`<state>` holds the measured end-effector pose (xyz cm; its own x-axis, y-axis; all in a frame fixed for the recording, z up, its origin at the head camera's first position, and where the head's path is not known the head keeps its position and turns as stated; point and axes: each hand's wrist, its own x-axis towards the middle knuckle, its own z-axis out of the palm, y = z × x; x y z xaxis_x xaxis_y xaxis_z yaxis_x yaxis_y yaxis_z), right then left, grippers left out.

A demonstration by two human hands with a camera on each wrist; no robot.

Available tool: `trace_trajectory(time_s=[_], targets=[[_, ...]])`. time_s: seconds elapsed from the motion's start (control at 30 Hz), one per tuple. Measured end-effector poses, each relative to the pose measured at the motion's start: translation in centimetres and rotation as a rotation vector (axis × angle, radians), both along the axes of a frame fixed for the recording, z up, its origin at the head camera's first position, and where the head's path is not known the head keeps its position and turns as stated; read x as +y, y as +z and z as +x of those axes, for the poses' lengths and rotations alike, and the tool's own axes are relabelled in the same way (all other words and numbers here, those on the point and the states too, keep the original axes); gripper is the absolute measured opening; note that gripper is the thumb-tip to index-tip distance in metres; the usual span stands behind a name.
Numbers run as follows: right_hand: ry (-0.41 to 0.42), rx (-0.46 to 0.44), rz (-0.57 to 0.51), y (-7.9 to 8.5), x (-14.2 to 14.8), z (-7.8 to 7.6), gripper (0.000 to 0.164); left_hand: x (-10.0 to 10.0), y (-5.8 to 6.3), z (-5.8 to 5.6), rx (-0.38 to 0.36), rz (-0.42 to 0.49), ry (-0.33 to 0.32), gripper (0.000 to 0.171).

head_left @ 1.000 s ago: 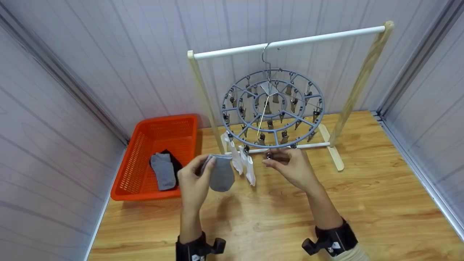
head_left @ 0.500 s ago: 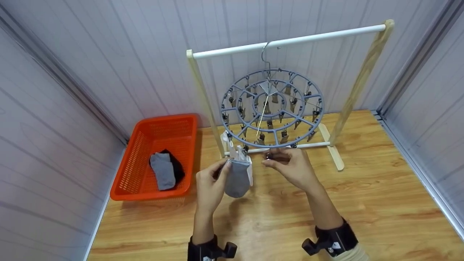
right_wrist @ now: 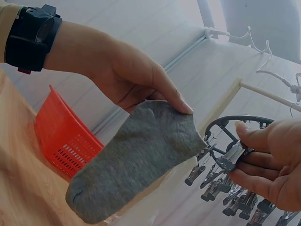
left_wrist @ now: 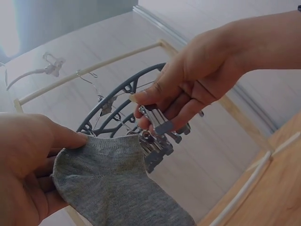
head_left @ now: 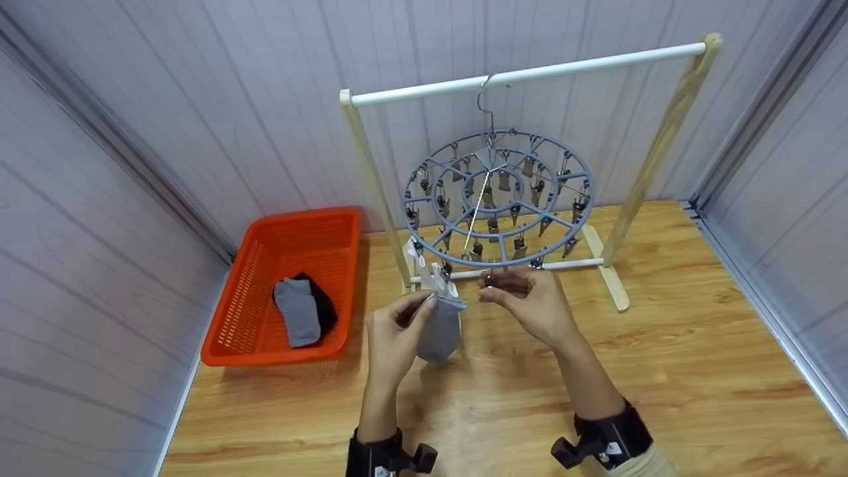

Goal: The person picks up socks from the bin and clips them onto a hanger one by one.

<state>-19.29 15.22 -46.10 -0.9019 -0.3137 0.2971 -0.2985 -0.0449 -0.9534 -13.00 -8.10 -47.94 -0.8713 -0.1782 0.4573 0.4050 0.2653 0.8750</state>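
My left hand (head_left: 396,338) pinches a grey sock (right_wrist: 136,160) near its cuff, and the sock hangs toe down. My right hand (head_left: 533,301) holds a metal clip (left_wrist: 157,120) between thumb and fingers, under the front rim of the round hanger (head_left: 500,262). A small gap lies between the sock's cuff and that clip. White socks (head_left: 419,264) hang from clips at the hanger's front left, partly hidden behind the grey sock in the head view.
A wooden stand with a white rail (head_left: 596,65) carries the hanger by its hook. An orange basket (head_left: 222,324) sits on the floor at left, holding another grey sock (head_left: 298,315) and a black item (head_left: 324,308). Several more clips dangle from the hanger's rings.
My left hand has moved right with the grey sock, bringing it in front of the white socks and close to the clip. The right hand has stayed nearly still at the clip.
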Motion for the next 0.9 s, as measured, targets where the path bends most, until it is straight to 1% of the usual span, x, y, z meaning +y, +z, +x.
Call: trace_trajectory(time_s=[0.1, 0.2, 0.3, 0.47, 0.57, 0.67, 0.77, 0.9], targets=[[0.000, -0.022, -0.053, 0.0, -0.2, 0.1, 0.029, 0.3, -0.1, 0.0, -0.017, 0.032, -0.019, 0.014], [0.015, -0.042, -0.103, 0.0, -0.2, 0.2, 0.030, 0.6, -0.2, -0.1, -0.038, 0.040, -0.025, 0.012], [0.029, -0.068, -0.156, 0.0, -0.2, 0.2, 0.030, 0.8, -0.2, -0.2, -0.056, 0.025, -0.026, 0.012], [0.042, -0.100, -0.216, -0.1, -0.3, 0.2, 0.028, 1.0, -0.4, -0.5, -0.062, 0.003, -0.028, 0.014], [0.048, -0.098, -0.228, -0.2, -0.4, 0.2, 0.027, 1.1, -0.5, -0.5, -0.060, 0.009, -0.036, 0.014], [0.051, -0.076, -0.226, -0.4, -0.4, 0.2, 0.025, 1.2, -0.5, -0.4, -0.055, 0.013, -0.046, 0.014], [0.047, -0.053, -0.235, -0.4, -0.6, 0.3, 0.019, 1.4, -0.3, -0.3, -0.047, 0.017, -0.061, 0.013], [0.042, -0.044, -0.288, -0.5, -0.9, 0.5, 0.011, 1.9, -0.3, -0.2, -0.046, 0.016, -0.074, 0.012]])
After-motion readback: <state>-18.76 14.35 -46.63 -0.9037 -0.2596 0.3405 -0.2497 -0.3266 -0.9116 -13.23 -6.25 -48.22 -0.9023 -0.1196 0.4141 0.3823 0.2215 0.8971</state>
